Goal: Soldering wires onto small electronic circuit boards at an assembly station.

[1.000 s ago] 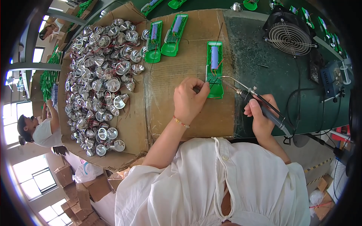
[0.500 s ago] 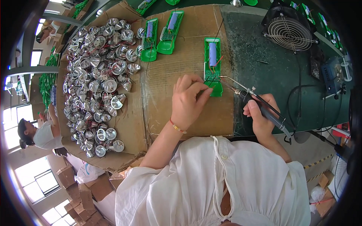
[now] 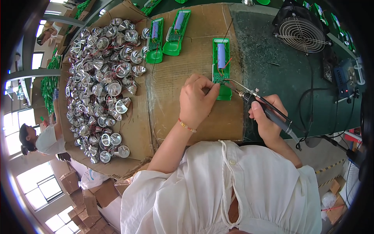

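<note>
On the cardboard in front of me lies an open green plastic housing point(image 3: 224, 93) with a purple cylindrical battery point(image 3: 221, 56), coloured wires and a small circuit board point(image 3: 220, 78). My left hand point(image 3: 198, 95) is at the board's left side, thumb and forefinger pinched on what looks like a thin dark wire, mostly hidden by the fingertips. From the right, my right hand point(image 3: 269, 121) grips a soldering iron point(image 3: 276, 117) like a pen. A thin bent metal feed tube point(image 3: 238, 84) is fixed along the iron, and its end reaches the board along with the iron's tip.
A cardboard box point(image 3: 134, 150) full of silver reflector cups point(image 3: 113, 89) with wires stands at left. Two similar green housings point(image 3: 154, 56) point(image 3: 172, 47) lie beyond. At right are a fan point(image 3: 302, 35), a blue unit point(image 3: 343, 80) and cables. Another person point(image 3: 48, 138) sits far left.
The iron and feed tube have shifted slightly left onto the board. My left fingertips have moved a little up, closer to the board. The housing stays in place.
</note>
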The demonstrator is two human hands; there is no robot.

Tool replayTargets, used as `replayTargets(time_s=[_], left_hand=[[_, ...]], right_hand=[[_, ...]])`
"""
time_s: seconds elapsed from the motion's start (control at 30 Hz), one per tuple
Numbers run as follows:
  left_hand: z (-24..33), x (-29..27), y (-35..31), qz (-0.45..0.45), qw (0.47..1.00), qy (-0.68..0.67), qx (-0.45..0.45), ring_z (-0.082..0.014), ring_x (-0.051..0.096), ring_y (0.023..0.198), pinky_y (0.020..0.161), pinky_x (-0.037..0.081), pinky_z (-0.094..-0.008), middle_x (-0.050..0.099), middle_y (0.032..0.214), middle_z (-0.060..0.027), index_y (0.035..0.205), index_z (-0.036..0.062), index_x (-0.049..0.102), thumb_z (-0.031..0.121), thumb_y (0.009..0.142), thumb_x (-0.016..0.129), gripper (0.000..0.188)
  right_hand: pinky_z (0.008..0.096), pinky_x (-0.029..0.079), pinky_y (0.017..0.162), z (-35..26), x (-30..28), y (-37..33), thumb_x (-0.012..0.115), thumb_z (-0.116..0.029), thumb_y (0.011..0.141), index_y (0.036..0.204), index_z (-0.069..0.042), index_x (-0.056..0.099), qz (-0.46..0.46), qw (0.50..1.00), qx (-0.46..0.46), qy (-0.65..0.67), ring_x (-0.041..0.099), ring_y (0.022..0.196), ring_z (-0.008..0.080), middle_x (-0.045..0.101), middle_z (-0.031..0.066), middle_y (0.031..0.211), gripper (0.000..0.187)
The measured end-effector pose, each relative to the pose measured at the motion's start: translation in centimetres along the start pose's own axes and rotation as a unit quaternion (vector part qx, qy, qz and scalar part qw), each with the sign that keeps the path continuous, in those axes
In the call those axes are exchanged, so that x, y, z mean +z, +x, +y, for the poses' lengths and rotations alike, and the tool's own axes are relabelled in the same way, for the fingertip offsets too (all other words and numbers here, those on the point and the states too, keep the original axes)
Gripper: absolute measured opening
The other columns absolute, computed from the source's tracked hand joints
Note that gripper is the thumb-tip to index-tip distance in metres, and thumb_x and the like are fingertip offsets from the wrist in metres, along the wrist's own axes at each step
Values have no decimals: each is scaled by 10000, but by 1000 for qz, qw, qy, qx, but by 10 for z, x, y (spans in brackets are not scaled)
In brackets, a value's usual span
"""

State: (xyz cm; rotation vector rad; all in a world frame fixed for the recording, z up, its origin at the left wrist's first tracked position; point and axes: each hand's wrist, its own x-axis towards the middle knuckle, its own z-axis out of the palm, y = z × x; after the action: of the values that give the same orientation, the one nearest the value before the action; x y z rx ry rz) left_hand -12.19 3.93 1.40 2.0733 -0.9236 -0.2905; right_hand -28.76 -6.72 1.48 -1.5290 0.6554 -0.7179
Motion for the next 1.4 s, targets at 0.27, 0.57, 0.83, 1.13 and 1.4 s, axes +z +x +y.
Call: replayTargets(time_s=[0.27,0.57,0.83,1.13,1.4], left_hand=[[3,-2,0,16,999,-35,-34,-221,558,607,562,442,-315,552,690,-90,640,23,603,100,699,665,115],[8,-7,3,6,999,-34,-18,-180,565,535,492,441,-286,575,682,-92,660,18,604,116,700,684,133],[13,4,72,-125,986,105,-22,-306,580,513,532,479,-386,582,572,-147,644,48,647,199,701,582,174],[7,-23,269,55,951,269,141,-303,569,939,789,466,-390,585,1028,-144,1017,98,618,450,702,626,473],[-10,-48,165,-170,902,397,-11,-343,605,831,734,482,-419,618,897,-192,1147,72,440,395,645,677,642]], right_hand=[[228,481,528,-2,-5,-2,609,-46,801,853,24,484,35,997,7,71,564,558,106,590,103,661,152],[233,465,516,10,-18,7,590,-33,803,877,24,478,46,996,-21,69,549,545,113,586,104,657,146],[219,450,511,22,-36,22,588,-45,805,879,13,491,101,992,45,66,542,543,107,580,90,652,135],[218,461,541,19,-34,21,585,-52,811,859,6,478,97,990,65,79,546,574,92,580,81,662,131],[221,456,527,13,-27,24,603,-94,814,888,14,498,70,993,66,71,548,568,100,577,85,671,167]])
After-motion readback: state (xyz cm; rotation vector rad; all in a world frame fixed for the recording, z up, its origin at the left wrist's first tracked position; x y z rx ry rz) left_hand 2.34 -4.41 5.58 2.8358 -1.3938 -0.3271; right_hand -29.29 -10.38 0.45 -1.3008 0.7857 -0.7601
